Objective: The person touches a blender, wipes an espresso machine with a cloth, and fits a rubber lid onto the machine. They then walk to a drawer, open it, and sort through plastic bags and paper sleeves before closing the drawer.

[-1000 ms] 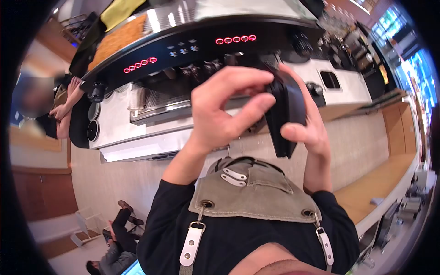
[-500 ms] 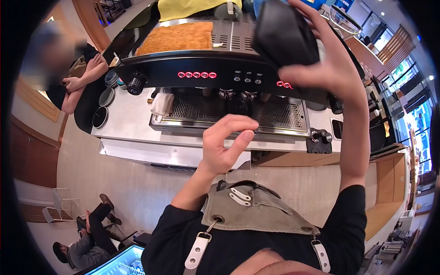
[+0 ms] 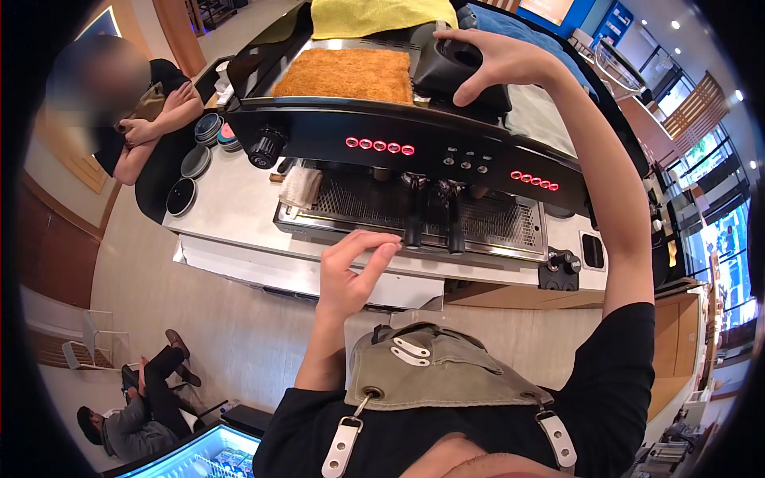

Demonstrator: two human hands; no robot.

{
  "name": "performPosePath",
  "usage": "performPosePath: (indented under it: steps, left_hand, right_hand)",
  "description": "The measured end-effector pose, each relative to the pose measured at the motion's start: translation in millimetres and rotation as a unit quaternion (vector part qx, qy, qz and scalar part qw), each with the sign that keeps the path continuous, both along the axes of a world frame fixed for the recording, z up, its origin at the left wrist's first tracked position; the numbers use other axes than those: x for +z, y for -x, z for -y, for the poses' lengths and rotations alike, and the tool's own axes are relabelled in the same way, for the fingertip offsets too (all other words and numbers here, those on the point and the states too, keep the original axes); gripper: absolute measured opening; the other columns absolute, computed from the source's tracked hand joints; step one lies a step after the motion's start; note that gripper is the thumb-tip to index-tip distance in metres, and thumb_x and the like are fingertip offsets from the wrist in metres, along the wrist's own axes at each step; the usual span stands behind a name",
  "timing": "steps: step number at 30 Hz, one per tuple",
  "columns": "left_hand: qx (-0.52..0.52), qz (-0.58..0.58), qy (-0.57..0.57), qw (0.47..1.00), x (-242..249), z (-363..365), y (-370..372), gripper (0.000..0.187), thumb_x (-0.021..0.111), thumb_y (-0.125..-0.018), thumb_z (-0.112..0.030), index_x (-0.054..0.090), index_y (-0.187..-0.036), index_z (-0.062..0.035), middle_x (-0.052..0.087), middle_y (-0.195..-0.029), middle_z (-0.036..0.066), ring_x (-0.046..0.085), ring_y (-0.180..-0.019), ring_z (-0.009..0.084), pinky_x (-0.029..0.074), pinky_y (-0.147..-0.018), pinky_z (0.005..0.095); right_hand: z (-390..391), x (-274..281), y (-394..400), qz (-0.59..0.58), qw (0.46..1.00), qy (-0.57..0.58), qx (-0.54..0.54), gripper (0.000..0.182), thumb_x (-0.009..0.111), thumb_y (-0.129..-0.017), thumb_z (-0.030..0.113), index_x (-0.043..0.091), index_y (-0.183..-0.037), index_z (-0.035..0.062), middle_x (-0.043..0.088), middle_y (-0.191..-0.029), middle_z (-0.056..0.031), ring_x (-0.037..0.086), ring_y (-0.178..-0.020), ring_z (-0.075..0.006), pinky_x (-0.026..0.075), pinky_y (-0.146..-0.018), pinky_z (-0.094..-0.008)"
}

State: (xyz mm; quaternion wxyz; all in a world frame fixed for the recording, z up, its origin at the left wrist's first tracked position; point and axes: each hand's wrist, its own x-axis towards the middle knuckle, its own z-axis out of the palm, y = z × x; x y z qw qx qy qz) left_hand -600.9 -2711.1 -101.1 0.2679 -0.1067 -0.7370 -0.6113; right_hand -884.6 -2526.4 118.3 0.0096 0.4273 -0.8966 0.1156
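My right hand (image 3: 518, 60) reaches over the top of a black espresso machine (image 3: 319, 131). Its thumb and fingers are spread around a black container (image 3: 438, 72) standing on the machine's top, with a dark opening facing up. Some of those fingertips are hidden behind the container. Down in front of the drip tray (image 3: 502, 219), my left hand (image 3: 355, 271) hovers with loosely bent fingers, thumb and forefinger close together, and no object shows in it. Just right of its fingertips are the handles of two portafilters (image 3: 413, 223), side by side under the machine.
An orange-brown towel (image 3: 347, 73), a yellow cloth (image 3: 378, 17) and a pale cloth (image 3: 538, 115) lie on the machine. A folded cloth (image 3: 301, 187) rests by the tray. Stacked lids (image 3: 195, 162) stand left. A person with folded arms (image 3: 151, 119) is nearby; another person sits lower left.
The black container has come down from a raised, tilted position onto the machine's top, my right hand moving with it. My left hand has shifted left and slightly down. The view has turned.
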Motion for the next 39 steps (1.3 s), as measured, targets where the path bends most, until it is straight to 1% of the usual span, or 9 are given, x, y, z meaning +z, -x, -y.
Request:
performPosePath:
  steps: [10,17,21,23,27,28,31,35,39]
  left_hand:
    - [0.010,-0.021,0.046,0.999,13,14,4,0.011,0.072,-0.093,-0.004,0.076,-0.103,0.0002,0.077,-0.092,0.011,0.072,-0.086,0.0195,0.055,-0.076,0.0307]
    - [0.094,-0.153,0.158,0.971,104,54,42,0.013,0.071,-0.094,-0.004,0.075,-0.105,0.0007,0.076,-0.103,0.014,0.073,-0.095,0.0259,0.056,-0.086,0.0338]
    - [0.139,-0.202,0.284,0.927,138,66,95,0.023,0.068,-0.098,-0.017,0.074,-0.113,-0.0014,0.074,-0.115,0.016,0.070,-0.108,0.0324,0.054,-0.096,0.0383]
    - [0.153,-0.192,0.335,0.910,133,78,126,0.030,0.062,-0.101,-0.029,0.075,-0.112,-0.0039,0.074,-0.118,0.015,0.068,-0.112,0.0336,0.052,-0.099,0.0430]
    - [0.145,-0.038,0.466,0.872,139,83,130,0.041,0.055,-0.104,-0.041,0.074,-0.118,-0.0071,0.073,-0.118,0.014,0.067,-0.111,0.0326,0.051,-0.098,0.0436]
    - [0.138,0.013,0.482,0.865,140,83,128,0.043,0.054,-0.104,-0.043,0.074,-0.118,-0.0076,0.073,-0.118,0.014,0.067,-0.111,0.0323,0.051,-0.097,0.0436]
    - [0.139,-0.018,0.461,0.876,134,87,125,0.045,0.052,-0.105,-0.046,0.073,-0.121,-0.0092,0.072,-0.122,0.011,0.065,-0.115,0.0303,0.050,-0.100,0.0429]
    - [0.138,-0.024,0.472,0.870,133,92,122,0.045,0.050,-0.106,-0.047,0.073,-0.123,-0.0122,0.072,-0.126,0.008,0.063,-0.121,0.0288,0.046,-0.105,0.0428]
    - [0.133,0.002,0.479,0.868,130,96,126,0.046,0.049,-0.107,-0.048,0.072,-0.128,-0.0145,0.069,-0.133,0.006,0.059,-0.129,0.0268,0.042,-0.111,0.0429]
  right_hand:
    - [-3,4,-3,0.049,0.999,-0.020,0.011,0.116,0.094,-0.057,0.035,0.042,-0.159,0.0167,0.052,-0.152,-0.0211,0.050,-0.141,-0.0339,0.036,-0.119,-0.0410]
    - [-5,5,-8,0.086,0.996,-0.012,0.014,0.119,0.095,-0.057,0.035,0.040,-0.160,0.0164,0.050,-0.154,-0.0225,0.047,-0.143,-0.0356,0.034,-0.121,-0.0416]
    - [0,9,-9,0.195,0.979,0.009,0.053,0.109,0.094,-0.069,0.035,0.039,-0.160,0.0117,0.049,-0.155,-0.0193,0.045,-0.144,-0.0260,0.036,-0.119,-0.0373]
    - [0,7,-8,0.162,0.984,0.057,0.049,0.101,0.090,-0.079,0.039,0.038,-0.160,0.0088,0.049,-0.155,-0.0179,0.044,-0.144,-0.0214,0.037,-0.117,-0.0367]
    - [-9,1,-27,-0.170,0.946,0.272,0.052,0.083,0.078,-0.089,0.047,0.046,-0.154,0.0065,0.050,-0.155,-0.0182,0.045,-0.146,-0.0308,0.034,-0.120,-0.0393]
    - [-9,-1,-45,-0.188,0.937,0.294,0.018,0.069,0.066,-0.098,0.049,0.049,-0.152,0.0094,0.048,-0.158,-0.0159,0.041,-0.149,-0.0323,0.026,-0.124,-0.0423]
    - [-30,-30,-65,-0.296,0.955,0.004,0.015,0.065,0.055,-0.102,0.052,0.048,-0.154,0.0123,0.043,-0.162,-0.0144,0.034,-0.153,-0.0323,0.015,-0.127,-0.0477]
    - [-52,-19,-87,-0.231,0.943,0.240,0.011,0.059,0.044,-0.107,0.050,0.052,-0.152,0.0130,0.032,-0.168,-0.0117,0.024,-0.157,-0.0305,0.006,-0.127,-0.0535]
    - [-71,-47,-85,-0.303,0.950,0.044,-0.055,0.055,0.043,-0.109,0.045,0.047,-0.156,0.0162,0.034,-0.168,-0.0104,0.025,-0.157,-0.0284,0.004,-0.126,-0.0547]
